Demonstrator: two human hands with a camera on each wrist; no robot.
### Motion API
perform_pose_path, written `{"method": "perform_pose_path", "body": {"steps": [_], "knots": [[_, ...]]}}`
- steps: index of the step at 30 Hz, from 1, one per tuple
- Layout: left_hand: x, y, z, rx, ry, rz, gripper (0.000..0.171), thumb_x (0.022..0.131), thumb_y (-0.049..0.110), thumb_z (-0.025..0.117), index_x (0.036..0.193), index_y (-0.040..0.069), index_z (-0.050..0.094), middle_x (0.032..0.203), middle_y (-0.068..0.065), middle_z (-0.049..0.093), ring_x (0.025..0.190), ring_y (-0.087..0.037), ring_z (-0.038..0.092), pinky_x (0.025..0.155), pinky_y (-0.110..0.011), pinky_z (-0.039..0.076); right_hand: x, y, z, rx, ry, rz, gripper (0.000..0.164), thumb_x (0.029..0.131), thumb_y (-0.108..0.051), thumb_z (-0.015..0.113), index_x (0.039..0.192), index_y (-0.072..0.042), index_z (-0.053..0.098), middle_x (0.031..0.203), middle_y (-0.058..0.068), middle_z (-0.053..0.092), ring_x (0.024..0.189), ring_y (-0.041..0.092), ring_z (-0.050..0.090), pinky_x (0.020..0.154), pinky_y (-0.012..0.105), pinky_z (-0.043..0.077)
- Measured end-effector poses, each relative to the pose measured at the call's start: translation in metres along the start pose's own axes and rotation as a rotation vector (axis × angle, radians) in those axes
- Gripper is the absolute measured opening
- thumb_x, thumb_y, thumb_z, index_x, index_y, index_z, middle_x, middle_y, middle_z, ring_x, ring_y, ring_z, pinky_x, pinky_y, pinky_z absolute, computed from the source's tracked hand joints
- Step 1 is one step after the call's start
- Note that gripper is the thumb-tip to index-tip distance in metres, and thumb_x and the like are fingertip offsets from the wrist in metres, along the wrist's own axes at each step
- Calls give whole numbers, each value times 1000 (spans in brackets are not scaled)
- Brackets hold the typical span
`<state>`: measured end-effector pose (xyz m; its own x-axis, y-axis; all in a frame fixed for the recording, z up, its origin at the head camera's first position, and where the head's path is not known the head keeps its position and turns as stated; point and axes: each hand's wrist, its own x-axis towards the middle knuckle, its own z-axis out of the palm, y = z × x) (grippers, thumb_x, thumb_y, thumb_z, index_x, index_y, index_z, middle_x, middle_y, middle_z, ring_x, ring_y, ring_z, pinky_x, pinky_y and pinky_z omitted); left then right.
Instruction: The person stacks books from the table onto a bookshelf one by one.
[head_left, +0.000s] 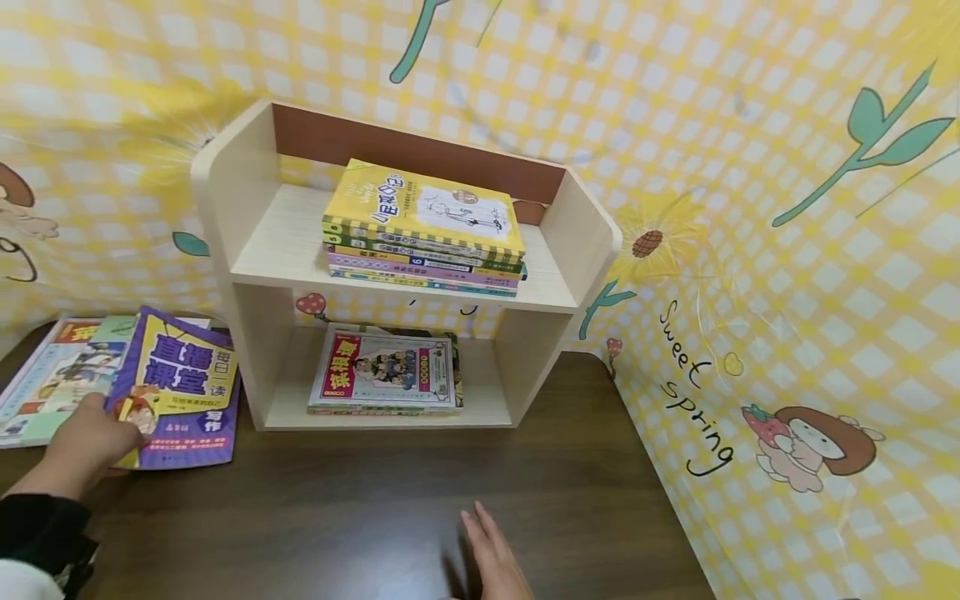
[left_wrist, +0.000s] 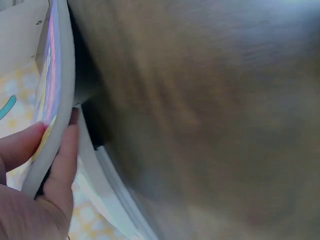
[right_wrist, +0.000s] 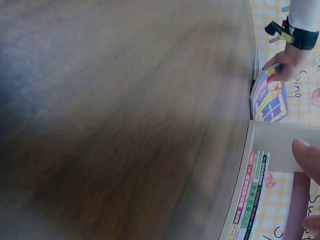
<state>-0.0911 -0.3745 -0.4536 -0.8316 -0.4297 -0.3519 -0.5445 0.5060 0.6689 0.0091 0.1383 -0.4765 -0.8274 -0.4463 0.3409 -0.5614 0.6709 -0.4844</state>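
Note:
My left hand [head_left: 88, 437] pinches the near left edge of a purple and yellow book [head_left: 183, 392], thumb on top and fingers below. In the left wrist view the thumb and fingers [left_wrist: 62, 165] hold the curved edge of this thick book [left_wrist: 60, 85], which is raised off the pile under it. A lighter book with a picture cover [head_left: 71, 375] lies beneath and to its left. My right hand [head_left: 495, 558] is over the table's near part, fingers extended, with nothing in it; only its thumb and a fingertip appear at the edge of the right wrist view.
A two-tier wooden shelf [head_left: 243, 350] stands at the back. Its upper tier carries a stack of yellow and other books [head_left: 423, 217]; the lower tier holds a smaller stack [head_left: 386, 371]. Yellow checked wall covering [head_left: 750, 275] borders the dark table [head_left: 360, 508].

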Motion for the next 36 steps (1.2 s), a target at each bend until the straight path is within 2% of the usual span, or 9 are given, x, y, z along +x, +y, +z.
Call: {"method": "perform_pose_path", "body": {"steps": [4, 9, 12, 16, 18, 23, 28, 32, 36], "knots": [[-16, -24, 1, -16, 130, 141, 69, 84, 1, 55, 132, -23, 13, 112, -44, 34, 99, -54, 41, 76, -58, 42, 7, -13, -5, 64, -99, 97, 87, 77, -41, 79, 146, -9, 38, 144, 26, 39, 120, 47, 48, 84, 55, 50], [-49, -50, 3, -58, 265, 171, 61, 86, 5, 61, 127, -21, 24, 112, -45, 40, 95, -53, 46, 72, -52, 41, 14, -26, -9, 141, -199, 239, 88, 76, -33, 81, 147, -6, 36, 150, 22, 34, 127, 47, 41, 89, 63, 45], [-70, -62, 6, -111, 334, 187, 55, 86, 4, 65, 122, -20, 30, 105, -44, 47, 73, -30, 55, 59, -32, 44, 16, -30, -9, 155, -211, 260, 87, 77, -28, 81, 147, -7, 35, 151, 21, 32, 127, 46, 42, 90, 63, 45], [-98, -77, 14, -264, 387, 236, 45, 83, -3, 67, 113, -16, 36, 72, -1, 59, 59, 7, 47, 46, -14, 43, 19, -33, -11, 166, -203, 263, 86, 78, -24, 81, 149, -10, 33, 153, 20, 30, 128, 45, 42, 91, 63, 44], [-112, -80, 19, -297, 394, 244, 44, 82, -5, 67, 112, -16, 37, 68, 2, 59, 58, 12, 45, 47, -12, 44, 22, -35, -13, 175, -206, 265, 86, 80, -24, 80, 150, -11, 32, 154, 18, 28, 130, 44, 41, 94, 63, 43], [-151, -66, 34, -293, 319, 211, 47, 85, 5, 70, 114, -12, 36, 75, -6, 64, 59, 11, 48, 51, -11, 42, 32, -40, -14, 182, -192, 225, 80, 87, -28, 72, 152, -15, 28, 156, 14, 25, 134, 38, 38, 98, 59, 42], [-180, -44, 61, -539, 148, 339, 36, 87, -2, 67, 108, 10, 40, 76, 30, 58, 67, 6, 59, 59, -12, 49, 42, -53, -11, 285, -189, 212, 75, 95, -35, 62, 155, -20, 19, 158, 10, 24, 138, 32, 35, 104, 55, 38], [-197, -18, 84, -599, 18, 339, 44, 87, -3, 67, 118, 5, 38, 82, 24, 62, 72, 2, 62, 64, -16, 53, 50, -66, -5, 436, -194, 214, 73, 98, -41, 54, 156, -23, 14, 158, 8, 24, 140, 30, 31, 108, 58, 31], [-209, 14, 110, -614, -30, 355, 54, 83, -7, 67, 125, -5, 32, 89, 13, 65, 76, -2, 63, 67, -21, 55, 58, -79, 2, 636, -166, 230, 70, 101, -37, 49, 156, -24, 8, 157, 10, 26, 136, 30, 39, 107, 52, 37]]}}
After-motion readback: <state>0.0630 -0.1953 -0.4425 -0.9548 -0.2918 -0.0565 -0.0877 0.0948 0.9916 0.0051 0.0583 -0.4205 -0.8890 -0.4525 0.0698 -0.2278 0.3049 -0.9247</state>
